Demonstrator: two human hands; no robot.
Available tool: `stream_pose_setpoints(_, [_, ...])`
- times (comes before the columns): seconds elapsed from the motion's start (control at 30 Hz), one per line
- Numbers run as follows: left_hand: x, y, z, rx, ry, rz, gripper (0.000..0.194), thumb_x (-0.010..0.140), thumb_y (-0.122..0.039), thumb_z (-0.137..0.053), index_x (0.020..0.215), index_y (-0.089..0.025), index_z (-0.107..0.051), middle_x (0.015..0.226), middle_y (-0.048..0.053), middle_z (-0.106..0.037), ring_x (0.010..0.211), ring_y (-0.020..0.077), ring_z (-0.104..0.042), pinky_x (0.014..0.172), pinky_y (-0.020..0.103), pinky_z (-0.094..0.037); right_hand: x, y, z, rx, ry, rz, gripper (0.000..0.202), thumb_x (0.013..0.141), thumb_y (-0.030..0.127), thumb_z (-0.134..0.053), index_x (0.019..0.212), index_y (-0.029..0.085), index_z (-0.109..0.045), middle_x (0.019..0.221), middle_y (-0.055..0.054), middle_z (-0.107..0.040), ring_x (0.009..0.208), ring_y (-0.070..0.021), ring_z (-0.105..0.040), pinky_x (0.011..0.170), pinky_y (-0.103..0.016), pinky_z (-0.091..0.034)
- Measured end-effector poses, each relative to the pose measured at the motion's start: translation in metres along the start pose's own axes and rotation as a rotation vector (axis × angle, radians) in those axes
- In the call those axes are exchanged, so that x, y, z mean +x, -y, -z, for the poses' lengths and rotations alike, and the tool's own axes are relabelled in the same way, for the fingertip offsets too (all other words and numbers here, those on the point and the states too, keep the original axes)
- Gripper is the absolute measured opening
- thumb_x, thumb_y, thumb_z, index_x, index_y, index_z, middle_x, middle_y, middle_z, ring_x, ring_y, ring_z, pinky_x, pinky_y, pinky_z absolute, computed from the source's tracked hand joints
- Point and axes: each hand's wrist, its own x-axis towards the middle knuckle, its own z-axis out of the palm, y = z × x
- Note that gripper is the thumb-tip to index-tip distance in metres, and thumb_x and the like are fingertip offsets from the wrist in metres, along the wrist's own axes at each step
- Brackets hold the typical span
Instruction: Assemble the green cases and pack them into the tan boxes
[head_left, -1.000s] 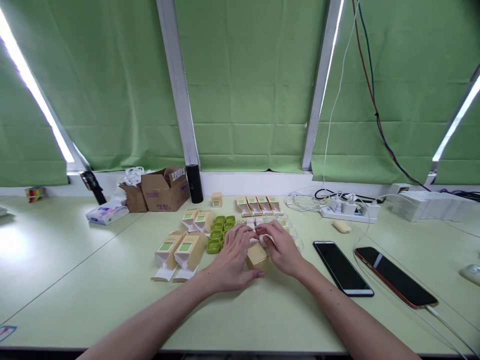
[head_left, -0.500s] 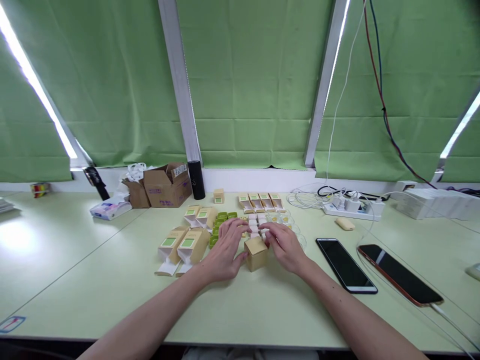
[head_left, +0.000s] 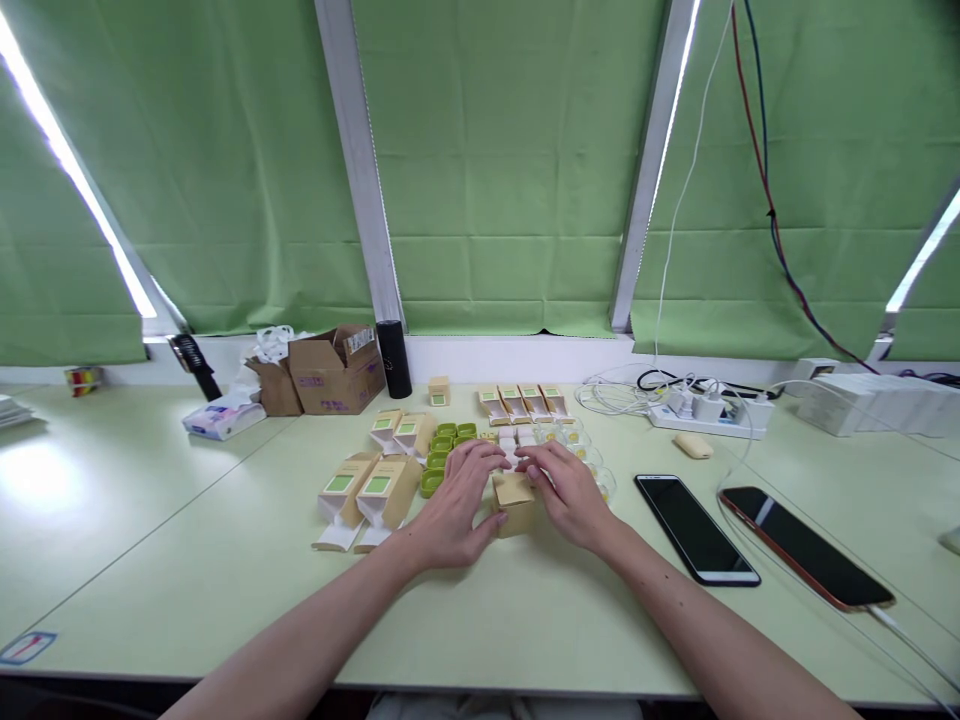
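Observation:
A small tan cardboard box (head_left: 515,512) stands on the table between my two hands, its lid flap on top. My left hand (head_left: 461,505) grips its left side, with the thumb at the near lower edge and the fingers reaching over the far side. My right hand (head_left: 566,495) holds it from the right, fingers bent at the top right edge. Just beyond lie white-pink small pieces (head_left: 510,440), partly covered by my fingers. Green small containers (head_left: 433,482) are left of them, and clear round cups (head_left: 596,470) with yellow centres are to the right.
Open tan boxes with green labels (head_left: 388,490) lie at left, and more open boxes (head_left: 525,402) at the back. A brown carton (head_left: 337,375) and black cylinder (head_left: 394,360) stand behind. Two phones, a white one (head_left: 697,530) and a dark one (head_left: 806,548), lie right, near a power strip (head_left: 709,420).
My left thumb has shifted slightly right along the box's near side. Both hands stay around the box; the whole view has shifted slightly.

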Motion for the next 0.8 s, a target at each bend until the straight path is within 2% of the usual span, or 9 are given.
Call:
stream_pose_setpoints(0.27, [0.001, 0.001, 0.002, -0.010, 0.003, 0.013, 0.055, 0.087, -0.014, -0.062, 0.138, -0.026, -0.044, 0.143, 0.013, -0.053, 0.143, 0.0336, -0.040, 0.120, 0.057, -0.039, -0.001, -0.002, -0.001, 0.005, -0.021, -0.028, 0.031, 0.110, 0.029, -0.041, 0.123, 0.023, -0.069, 0.100, -0.009, -0.072, 0.091, -0.0245, -0.069, 0.082, -0.038, -0.055])
stream_pose_setpoints(0.4, [0.001, 0.004, 0.001, 0.004, -0.003, 0.024, 0.062, 0.081, -0.006, -0.056, 0.138, -0.026, -0.042, 0.142, 0.012, -0.053, 0.142, 0.0332, -0.041, 0.121, 0.058, -0.037, 0.000, -0.001, 0.000, 0.059, -0.041, -0.042, 0.029, 0.110, 0.029, -0.042, 0.120, 0.023, -0.069, 0.087, -0.005, -0.073, 0.088, -0.0245, -0.069, 0.082, -0.038, -0.053])
stream_pose_setpoints(0.53, [0.001, 0.006, 0.003, 0.002, -0.008, 0.016, 0.067, 0.077, -0.005, -0.055, 0.139, -0.026, -0.041, 0.143, 0.012, -0.052, 0.141, 0.0335, -0.041, 0.120, 0.058, -0.037, 0.000, 0.000, 0.000, 0.066, -0.060, -0.046, 0.028, 0.110, 0.030, -0.042, 0.117, 0.024, -0.069, 0.080, -0.003, -0.072, 0.085, -0.0245, -0.067, 0.081, -0.039, -0.051])
stream_pose_setpoints(0.63, [0.001, 0.002, 0.005, 0.003, 0.011, 0.021, 0.060, 0.083, -0.013, -0.058, 0.140, -0.026, -0.043, 0.140, 0.013, -0.054, 0.138, 0.0342, -0.044, 0.117, 0.056, -0.039, 0.000, -0.001, 0.000, 0.049, -0.069, -0.055, 0.029, 0.110, 0.030, -0.041, 0.116, 0.023, -0.069, 0.082, -0.004, -0.072, 0.085, -0.0244, -0.067, 0.081, -0.039, -0.052])
stream_pose_setpoints(0.7, [0.001, -0.003, 0.005, 0.025, 0.025, 0.056, 0.053, 0.089, -0.027, -0.063, 0.139, -0.024, -0.044, 0.136, 0.013, -0.056, 0.132, 0.0354, -0.047, 0.113, 0.056, -0.041, 0.000, -0.001, -0.001, 0.036, -0.085, -0.058, 0.029, 0.110, 0.030, -0.041, 0.115, 0.024, -0.069, 0.082, -0.004, -0.072, 0.085, -0.0243, -0.067, 0.080, -0.039, -0.052])
stream_pose_setpoints(0.8, [0.002, -0.010, 0.001, 0.114, 0.034, 0.187, 0.067, 0.084, -0.050, -0.077, 0.136, -0.021, -0.047, 0.126, 0.014, -0.058, 0.121, 0.0371, -0.051, 0.105, 0.057, -0.044, 0.000, -0.002, -0.001, 0.013, -0.117, -0.062, 0.029, 0.110, 0.030, -0.042, 0.114, 0.024, -0.070, 0.083, -0.005, -0.071, 0.085, -0.0241, -0.068, 0.080, -0.038, -0.052])
